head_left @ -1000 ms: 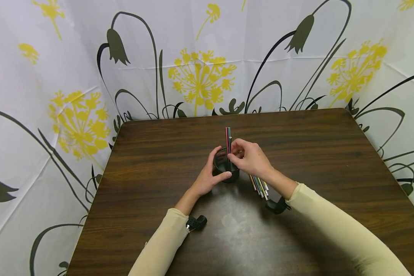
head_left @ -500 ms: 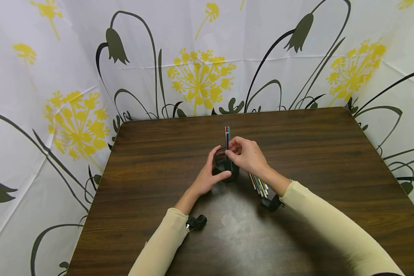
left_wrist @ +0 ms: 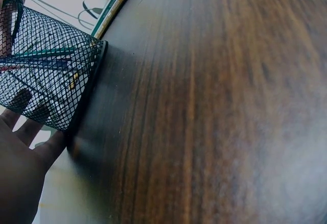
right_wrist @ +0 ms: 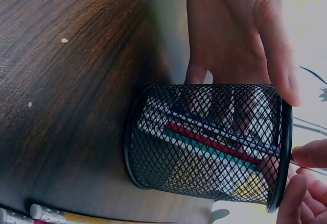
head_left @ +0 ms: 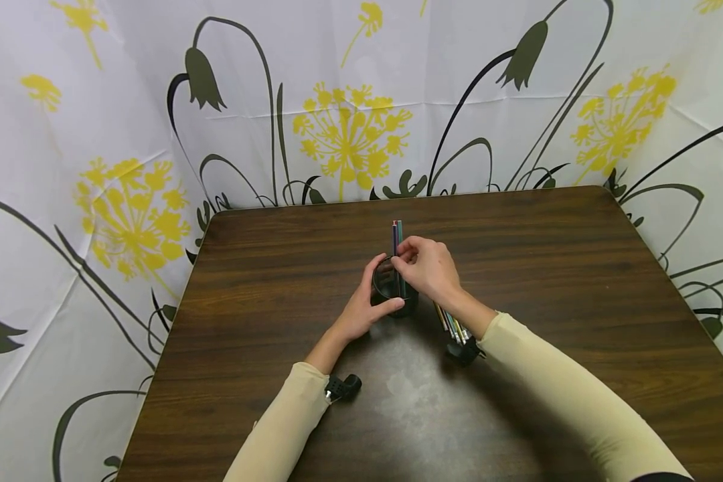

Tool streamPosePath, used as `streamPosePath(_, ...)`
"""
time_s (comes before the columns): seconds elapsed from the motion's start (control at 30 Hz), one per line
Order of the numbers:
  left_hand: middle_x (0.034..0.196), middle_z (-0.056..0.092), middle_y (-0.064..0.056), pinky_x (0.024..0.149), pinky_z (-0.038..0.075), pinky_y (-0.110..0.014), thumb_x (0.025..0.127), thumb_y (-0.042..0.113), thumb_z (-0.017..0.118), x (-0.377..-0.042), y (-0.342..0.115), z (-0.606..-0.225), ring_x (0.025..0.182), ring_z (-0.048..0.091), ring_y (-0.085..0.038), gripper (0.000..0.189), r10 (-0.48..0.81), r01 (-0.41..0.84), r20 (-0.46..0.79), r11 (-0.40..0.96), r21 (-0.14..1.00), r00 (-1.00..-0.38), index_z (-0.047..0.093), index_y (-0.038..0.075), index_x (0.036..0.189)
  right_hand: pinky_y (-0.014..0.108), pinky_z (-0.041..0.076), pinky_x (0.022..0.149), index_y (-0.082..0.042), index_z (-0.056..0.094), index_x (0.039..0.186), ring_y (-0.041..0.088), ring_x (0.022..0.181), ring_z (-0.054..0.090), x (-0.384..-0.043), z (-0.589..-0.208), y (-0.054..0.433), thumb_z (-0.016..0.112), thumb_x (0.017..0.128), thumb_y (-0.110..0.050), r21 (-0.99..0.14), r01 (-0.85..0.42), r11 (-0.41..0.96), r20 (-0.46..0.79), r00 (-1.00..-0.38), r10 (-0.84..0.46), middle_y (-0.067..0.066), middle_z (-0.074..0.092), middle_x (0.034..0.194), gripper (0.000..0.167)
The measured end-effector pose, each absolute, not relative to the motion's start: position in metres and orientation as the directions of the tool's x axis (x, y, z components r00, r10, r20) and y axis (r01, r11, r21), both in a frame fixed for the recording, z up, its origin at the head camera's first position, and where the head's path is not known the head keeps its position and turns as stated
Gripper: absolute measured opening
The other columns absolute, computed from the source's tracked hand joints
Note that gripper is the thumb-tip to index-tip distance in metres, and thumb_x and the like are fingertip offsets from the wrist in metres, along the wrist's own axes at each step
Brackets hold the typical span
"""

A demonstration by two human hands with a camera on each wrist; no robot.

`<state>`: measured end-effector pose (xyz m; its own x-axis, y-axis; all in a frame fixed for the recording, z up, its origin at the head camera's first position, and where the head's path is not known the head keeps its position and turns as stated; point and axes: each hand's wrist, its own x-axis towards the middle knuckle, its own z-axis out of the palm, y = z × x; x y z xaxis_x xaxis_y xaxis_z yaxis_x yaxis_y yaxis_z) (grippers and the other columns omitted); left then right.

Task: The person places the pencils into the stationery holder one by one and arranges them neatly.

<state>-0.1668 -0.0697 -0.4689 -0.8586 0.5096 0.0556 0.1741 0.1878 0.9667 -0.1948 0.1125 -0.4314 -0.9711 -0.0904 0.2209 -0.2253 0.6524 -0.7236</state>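
My left hand (head_left: 364,304) is curled round the black mesh cup (right_wrist: 204,170), fingers along its wall, thumb over the near rim. The cup stands upright on the bench (head_left: 277,281), mouth up. And my right hand (head_left: 428,269): thumb and fingertips pinch a dark pencil (head_left: 394,235) just above the rim! Its lower length is down inside the cup, its upper end pokes out above my grip, long axis close to vertical with a slight lean. Tucked near it, almost parallel, are a teal pencil (head_left: 400,229) and a red pencil (right_wrist: 212,142); which ends point up, I can't tell at this size. Beside the cup, partly under my right forearm, the loose pencils (head_left: 449,321) lie flat in a narrow bundle, pale eraser ends pointing towards me and a touch right. Lettering? Any on these barrels is too small or too screened by mesh to read.
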Motion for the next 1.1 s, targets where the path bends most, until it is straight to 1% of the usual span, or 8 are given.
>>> streamPosePath(0.17,0.154,0.030,-0.014,0.111,0.023,-0.057,0.095,0.014,0.065,-0.1678,-0.0698,-0.4693,0.141,0.030,-0.038,0.083,0.511,0.178,0.060,0.185,0.966,-0.857,0.010,0.013,0.157,0.033,0.051,0.062,-0.011,0.071,0.091,0.012,0.068,0.064,-0.1960,-0.4297,0.1087,0.074,0.085,-0.022,-0.709,-0.196,0.678,0.214,-0.975,-0.058,-0.003,0.069,0.077,0.013)
streamPosePath(0.43,0.153,0.031,-0.015,0.111,0.025,-0.056,0.095,0.018,0.066,-0.1692,-0.0705,-0.4690,0.139,0.033,-0.038,0.085,0.525,0.160,0.042,0.181,0.970,-0.850,0.009,0.013,0.157,0.034,0.050,0.059,-0.012,0.072,0.085,0.013,0.064,0.063,-0.1981,-0.4277,0.1052,0.076,0.082,-0.023,-0.699,-0.175,0.694,0.229,-0.973,-0.014,-0.004,0.068,0.072,0.012)
streamPosePath(0.73,0.152,0.033,-0.017,0.110,0.026,-0.056,0.094,0.016,0.066,-0.1702,-0.0702,-0.4701,0.138,0.033,-0.039,0.085,0.524,0.160,0.048,0.171,0.972,-0.850,0.009,0.011,0.157,0.034,0.049,0.059,-0.013,0.070,0.081,0.013,0.063,0.063,-0.2013,-0.4284,0.1047,0.076,0.081,-0.021,-0.705,-0.179,0.686,0.237,-0.972,-0.010,-0.004,0.068,0.070,0.011)
streamPosePath(0.97,0.152,0.033,-0.016,0.110,0.026,-0.055,0.094,0.018,0.067,-0.1694,-0.0700,-0.4695,0.138,0.034,-0.040,0.085,0.522,0.164,0.055,0.166,0.972,-0.851,0.010,0.012,0.157,0.033,0.050,0.058,-0.012,0.069,0.080,0.012,0.062,0.062,-0.2029,-0.4294,0.1049,0.075,0.081,-0.018,-0.705,-0.170,0.688,0.228,-0.974,-0.006,-0.003,0.067,0.070,0.009)
streamPosePath(1.1,0.152,0.033,-0.016,0.110,0.026,-0.057,0.094,0.016,0.067,-0.1694,-0.0696,-0.4693,0.138,0.034,-0.041,0.085,0.525,0.166,0.061,0.155,0.974,-0.849,0.009,0.010,0.156,0.032,0.050,0.058,-0.012,0.068,0.080,0.012,0.062,0.062,-0.2030,-0.4290,0.1049,0.075,0.081,-0.017,-0.705,-0.163,0.691,0.219,-0.976,-0.007,-0.003,0.067,0.071,0.008)
